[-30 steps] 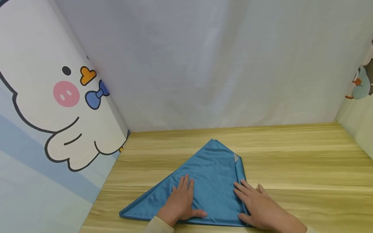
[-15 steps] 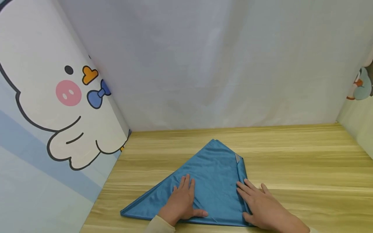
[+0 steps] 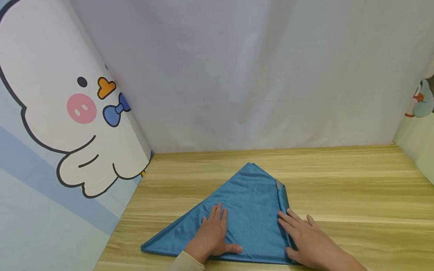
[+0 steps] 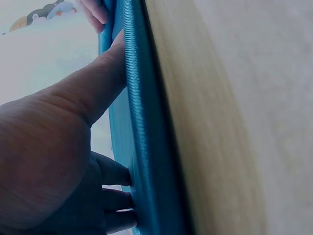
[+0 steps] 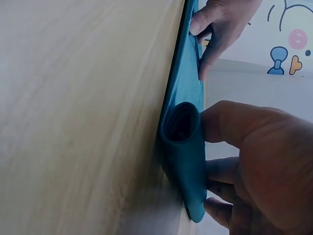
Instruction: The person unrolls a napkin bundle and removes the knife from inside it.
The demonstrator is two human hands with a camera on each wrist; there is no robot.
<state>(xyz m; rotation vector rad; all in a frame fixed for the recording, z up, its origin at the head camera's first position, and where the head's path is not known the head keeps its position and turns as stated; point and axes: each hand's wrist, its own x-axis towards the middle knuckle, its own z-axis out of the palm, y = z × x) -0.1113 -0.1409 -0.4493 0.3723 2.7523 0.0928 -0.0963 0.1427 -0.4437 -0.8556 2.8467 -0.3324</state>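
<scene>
Blue satiny cloth (image 3: 251,210) lies across the lower middle of my head view, a broad folded shape with one long point at lower left, a peak near the centre and a rolled edge (image 3: 283,199) down its right side. I see the left hand (image 3: 211,235) flat on its lower left part, fingers straight and the thumb set wide apart from them, pointing right along the near edge. From under that wrist a cream sleeve (image 3: 187,261) runs out at the bottom of the frame. On my lower right, the right hand (image 3: 312,239) rests with fingers fairly straight and spread, fingertips and thumb on the rolled edge; the little finger stands apart to the right, and I cannot tell whether it touches anything. My right wrist view shows the roll's open end (image 5: 181,125) at mid-frame, coiled in layers, with the thumb just beside it. All this sits on a wood-grain table (image 3: 356,210). A pale backdrop (image 3: 271,75) fills the upper frame, with a white cartoon figure (image 3: 51,82) at left and a small penguin print (image 3: 424,101) at the right edge.
</scene>
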